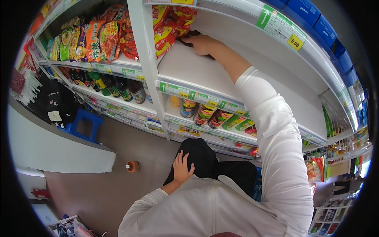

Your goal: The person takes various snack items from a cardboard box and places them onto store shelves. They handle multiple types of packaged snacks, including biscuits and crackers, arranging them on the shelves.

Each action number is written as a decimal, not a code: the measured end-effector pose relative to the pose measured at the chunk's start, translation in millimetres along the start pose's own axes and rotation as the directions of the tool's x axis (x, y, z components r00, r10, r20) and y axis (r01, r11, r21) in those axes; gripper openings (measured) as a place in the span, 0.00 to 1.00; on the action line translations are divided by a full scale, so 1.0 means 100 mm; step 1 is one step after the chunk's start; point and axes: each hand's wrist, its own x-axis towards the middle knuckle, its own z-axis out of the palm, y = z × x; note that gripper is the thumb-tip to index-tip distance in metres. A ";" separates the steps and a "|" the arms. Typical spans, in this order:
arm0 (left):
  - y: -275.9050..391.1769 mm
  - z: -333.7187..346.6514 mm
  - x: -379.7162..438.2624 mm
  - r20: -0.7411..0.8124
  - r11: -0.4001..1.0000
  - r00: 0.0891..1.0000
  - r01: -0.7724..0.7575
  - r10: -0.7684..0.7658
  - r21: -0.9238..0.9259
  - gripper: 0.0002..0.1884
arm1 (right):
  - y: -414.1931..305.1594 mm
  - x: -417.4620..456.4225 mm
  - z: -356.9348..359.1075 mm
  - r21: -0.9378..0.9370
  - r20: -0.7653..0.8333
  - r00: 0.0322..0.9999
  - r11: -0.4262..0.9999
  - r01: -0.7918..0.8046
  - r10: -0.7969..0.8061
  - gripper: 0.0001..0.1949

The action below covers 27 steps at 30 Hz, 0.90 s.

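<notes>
My right hand [202,44] reaches far onto a white metal shelf [192,66] and presses on a dark cloth [189,37], partly hidden under the hand. Just left of the fingers stand red and yellow instant noodle packets [164,32]. My left hand [181,168] rests with spread fingers on my knee in black trousers [199,151] and holds nothing. Along the shelf's front edge runs a strip of green and white price labels [204,99].
Chip canisters [205,114] stand on the shelf below, with bottles [111,86] further left. A white upright [145,44] divides the shelves. A blue plastic stool [81,126], a white counter [59,142] and an orange container [132,166] on the floor are to the left.
</notes>
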 end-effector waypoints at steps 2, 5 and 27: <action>0.07 -0.09 -0.01 0.016 1.000 1.000 0.025 -0.026 0.010 0.32 | -0.20 -0.14 0.05 -0.048 -0.043 0.995 0.995 0.087 -0.089 0.23; 0.00 -0.09 -0.05 0.033 0.999 0.999 0.031 -0.030 -0.014 0.31 | -0.70 -0.38 0.02 -0.049 -0.033 0.991 0.991 0.125 -0.127 0.19; -0.29 -0.03 -0.05 0.080 0.999 0.996 -0.028 0.032 -0.046 0.31 | 1.87 -3.29 -0.34 0.006 0.216 0.883 0.904 -0.427 0.416 0.34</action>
